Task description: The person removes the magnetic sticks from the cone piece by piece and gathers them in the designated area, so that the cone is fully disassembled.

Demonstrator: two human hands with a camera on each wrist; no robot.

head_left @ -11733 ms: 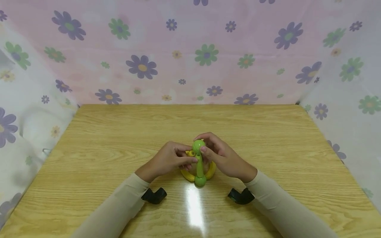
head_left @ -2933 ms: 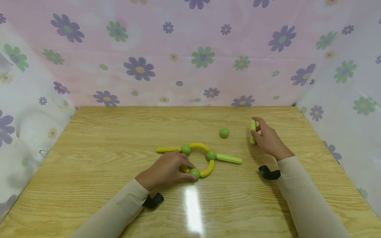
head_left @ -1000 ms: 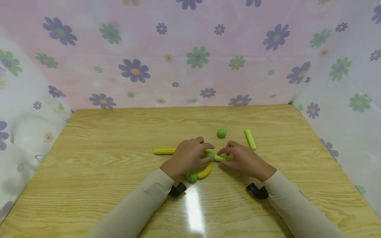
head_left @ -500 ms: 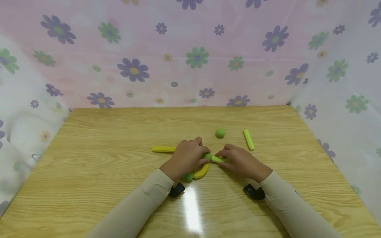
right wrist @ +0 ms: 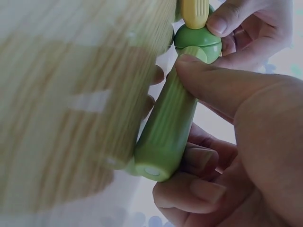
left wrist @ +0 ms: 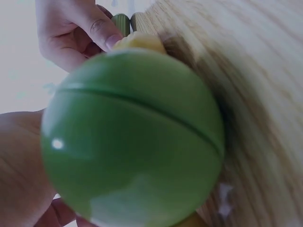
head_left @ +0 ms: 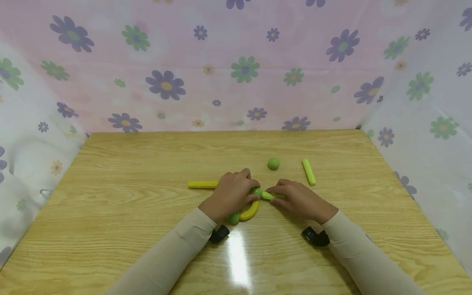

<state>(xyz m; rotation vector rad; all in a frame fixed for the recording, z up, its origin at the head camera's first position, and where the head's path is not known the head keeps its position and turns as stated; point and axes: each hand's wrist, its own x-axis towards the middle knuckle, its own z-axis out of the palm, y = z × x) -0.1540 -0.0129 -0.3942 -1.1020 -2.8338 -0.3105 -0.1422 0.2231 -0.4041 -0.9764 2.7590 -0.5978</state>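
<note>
My left hand (head_left: 233,191) pinches a glossy green ball (head_left: 257,191) between thumb and fingers. In the right wrist view that ball (right wrist: 198,41) sits between a yellow curved piece (right wrist: 195,13) and a light green ribbed rod (right wrist: 165,125). My right hand (head_left: 298,200) grips this rod, its near end right at the ball. A yellow curved piece (head_left: 250,211) runs from the held ball down to a second green ball (head_left: 233,218), which looms large as a green ball (left wrist: 132,142) in the left wrist view. The left hand hides the rest of the yellow ring.
A yellow straight rod (head_left: 202,184) sticks out left from behind my left hand. Farther back lie a loose green ball (head_left: 273,163) and a light green rod (head_left: 309,172). All rest on a wooden table (head_left: 147,164) with flowered cloth (head_left: 206,86) behind.
My right hand set a light green rod down at the right, then moved to the rod by the ring. My left hand shifted from the near ball to the right one. Little moved in the last half second.
</note>
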